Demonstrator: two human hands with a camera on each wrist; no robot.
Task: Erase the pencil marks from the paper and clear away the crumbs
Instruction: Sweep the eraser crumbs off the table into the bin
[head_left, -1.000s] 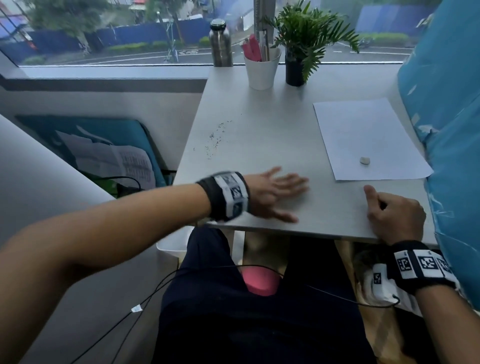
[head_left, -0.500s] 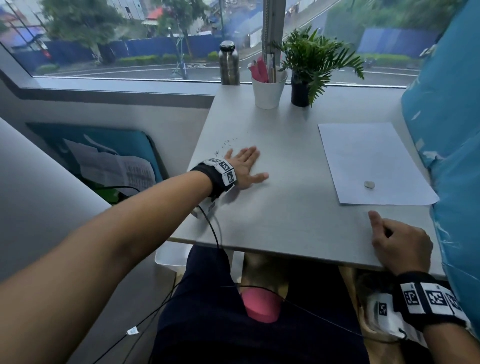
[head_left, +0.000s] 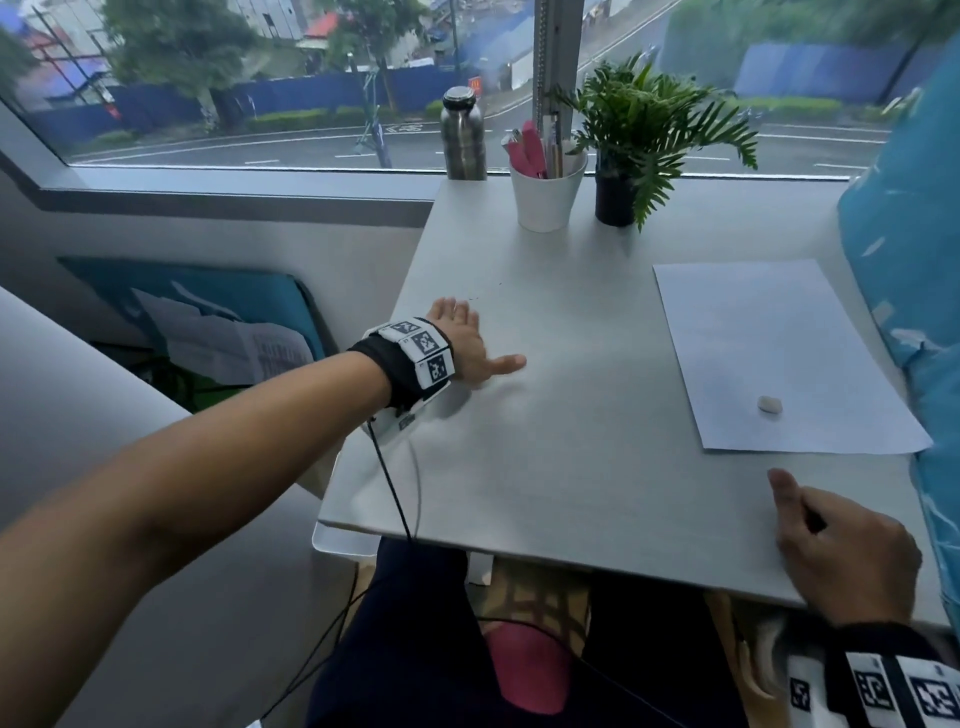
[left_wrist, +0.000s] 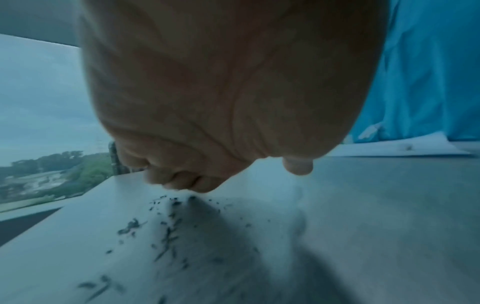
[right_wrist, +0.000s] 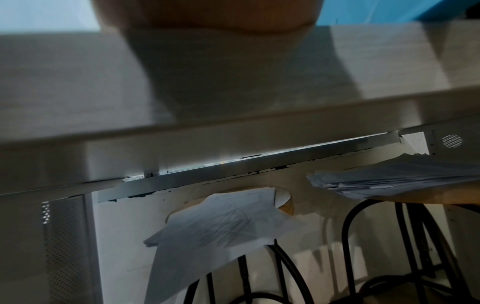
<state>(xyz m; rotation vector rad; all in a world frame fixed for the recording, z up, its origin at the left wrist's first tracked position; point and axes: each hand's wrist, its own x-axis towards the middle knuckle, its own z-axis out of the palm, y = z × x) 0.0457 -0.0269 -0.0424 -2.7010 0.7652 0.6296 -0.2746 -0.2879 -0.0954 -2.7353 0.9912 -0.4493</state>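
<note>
A white sheet of paper (head_left: 779, 353) lies at the right of the grey table (head_left: 571, 467), with a small white eraser (head_left: 770, 404) on its near part. My left hand (head_left: 462, 338) lies flat by the table's left edge, thumb stretched to the right. In the left wrist view its fingertips (left_wrist: 182, 183) touch the table at a scatter of dark crumbs (left_wrist: 166, 232). A few specks (head_left: 474, 298) show just beyond the hand. My right hand (head_left: 841, 545) rests at the table's front edge, fingers curled under, thumb out, holding nothing.
At the back stand a steel bottle (head_left: 463, 135), a white cup of pens (head_left: 545, 192) and a potted plant (head_left: 639, 140). Blue cloth (head_left: 914, 260) borders the right side. A white container (head_left: 337, 540) sits under the front left corner. Loose papers (head_left: 228, 338) lie lower left.
My left hand has moved from the front middle of the table away and to the left, onto the crumbs by the left edge. The right hand has stayed put.
</note>
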